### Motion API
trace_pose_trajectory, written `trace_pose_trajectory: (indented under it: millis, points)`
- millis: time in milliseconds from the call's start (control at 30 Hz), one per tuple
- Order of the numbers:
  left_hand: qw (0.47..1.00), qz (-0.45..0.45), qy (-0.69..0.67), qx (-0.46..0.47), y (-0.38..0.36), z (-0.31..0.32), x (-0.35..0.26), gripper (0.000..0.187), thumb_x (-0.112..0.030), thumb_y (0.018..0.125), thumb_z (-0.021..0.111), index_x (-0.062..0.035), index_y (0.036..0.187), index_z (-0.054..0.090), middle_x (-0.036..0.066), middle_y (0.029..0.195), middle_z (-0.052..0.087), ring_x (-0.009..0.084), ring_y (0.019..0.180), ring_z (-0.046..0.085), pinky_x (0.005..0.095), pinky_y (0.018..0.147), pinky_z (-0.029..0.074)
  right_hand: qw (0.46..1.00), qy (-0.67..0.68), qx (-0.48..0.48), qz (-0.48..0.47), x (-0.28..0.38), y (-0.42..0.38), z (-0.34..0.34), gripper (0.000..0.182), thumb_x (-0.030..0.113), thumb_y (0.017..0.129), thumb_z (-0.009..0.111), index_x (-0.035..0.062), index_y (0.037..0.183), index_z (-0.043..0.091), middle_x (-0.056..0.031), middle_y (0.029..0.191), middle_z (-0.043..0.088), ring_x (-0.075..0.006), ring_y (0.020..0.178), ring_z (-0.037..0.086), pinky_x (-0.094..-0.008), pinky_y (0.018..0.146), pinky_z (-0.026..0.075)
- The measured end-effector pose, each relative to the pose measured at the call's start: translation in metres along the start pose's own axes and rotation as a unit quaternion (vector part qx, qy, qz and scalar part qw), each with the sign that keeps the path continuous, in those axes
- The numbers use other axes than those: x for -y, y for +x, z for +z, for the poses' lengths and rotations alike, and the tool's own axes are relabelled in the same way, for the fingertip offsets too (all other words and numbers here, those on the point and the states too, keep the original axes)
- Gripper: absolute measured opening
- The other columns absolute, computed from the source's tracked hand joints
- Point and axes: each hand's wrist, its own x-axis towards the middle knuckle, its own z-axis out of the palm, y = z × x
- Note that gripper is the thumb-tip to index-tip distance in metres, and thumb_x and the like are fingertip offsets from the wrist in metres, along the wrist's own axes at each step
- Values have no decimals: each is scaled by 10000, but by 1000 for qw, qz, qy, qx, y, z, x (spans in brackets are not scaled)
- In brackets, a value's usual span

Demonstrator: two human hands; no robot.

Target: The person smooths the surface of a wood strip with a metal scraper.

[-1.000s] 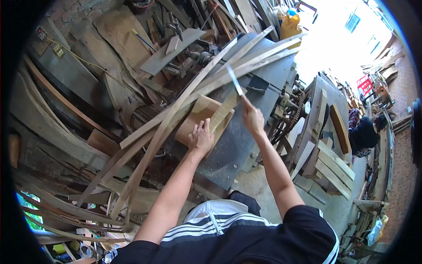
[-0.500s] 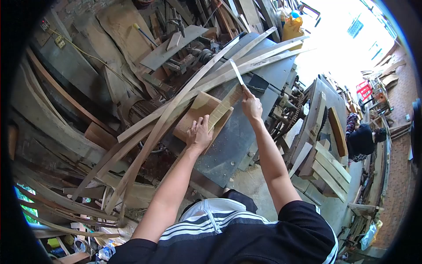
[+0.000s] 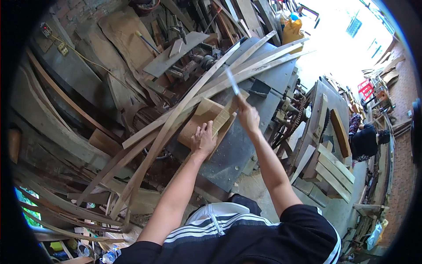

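Observation:
My right hand (image 3: 249,116) is closed around the lower end of a thin, flat, pale metal tool (image 3: 232,81), blurred by motion, so its exact kind is unclear. Its blade points up and away, above the far end of a narrow wooden strip (image 3: 223,119). Bent fingers of my left hand (image 3: 203,140) grip the near end of that strip. Beneath and around it is a wide, curved wooden piece (image 3: 192,126) with a raised side, resting on the dark metal machine table (image 3: 228,163).
Long curved wooden slats (image 3: 176,112) lie across the table's left side. To the right stands a saw bench with a toothed blade (image 3: 324,122) and stacked boards (image 3: 336,169). Another person (image 3: 365,140) is bent over farther right. A yellow container (image 3: 292,31) stands at the back.
My right hand has shifted slightly left and down with the metal tool, which is now blurred. The view has moved a little; my left hand stays on the strip.

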Motion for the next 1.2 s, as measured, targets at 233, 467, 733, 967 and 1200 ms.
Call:
trace_pose_trajectory:
  millis: [233, 467, 733, 967, 1200]
  points:
    - [1000, -4, 6, 9, 0, 10, 3, 591, -250, 861, 709, -155, 1367, 418, 95, 1218, 563, 352, 1143, 570, 537, 868, 535, 998, -13, 54, -28, -2, 3, -25, 438, 287, 1020, 461, 400, 1440, 516, -232, 874, 710, -454, 783, 698, -564, 647, 558]
    - [999, -23, 25, 20, 5, 2, -1, 587, -275, 880, 695, -150, 1384, 422, 96, 1233, 568, 344, 1153, 572, 533, 884, 529, 996, 4, 55, -75, 13, -35, -13, 517, 229, 966, 536, 421, 1446, 507, -243, 786, 693, -455, 729, 697, -575, 643, 566]
    - [1000, -18, 11, 13, -2, -2, -2, 561, -275, 883, 687, -144, 1370, 442, 98, 1218, 577, 340, 1141, 583, 523, 878, 532, 1000, 12, -7, 17, 1, 27, -5, 428, 298, 1009, 499, 419, 1418, 539, -230, 872, 714, -455, 793, 700, -548, 672, 573]
    - [1000, -1, 19, 4, 1, 6, 4, 593, -270, 872, 694, -148, 1389, 430, 100, 1227, 567, 346, 1147, 577, 544, 881, 525, 990, -4, 74, -123, -2, -28, -23, 483, 248, 964, 542, 418, 1415, 541, -238, 758, 689, -451, 674, 688, -566, 601, 568]
    - [999, -11, 36, 22, 2, 0, -2, 575, -276, 874, 692, -145, 1373, 439, 93, 1215, 567, 338, 1154, 575, 526, 871, 535, 999, -17, 41, -27, 5, -20, -10, 425, 226, 989, 511, 364, 1382, 594, -263, 854, 697, -458, 778, 693, -556, 650, 564]
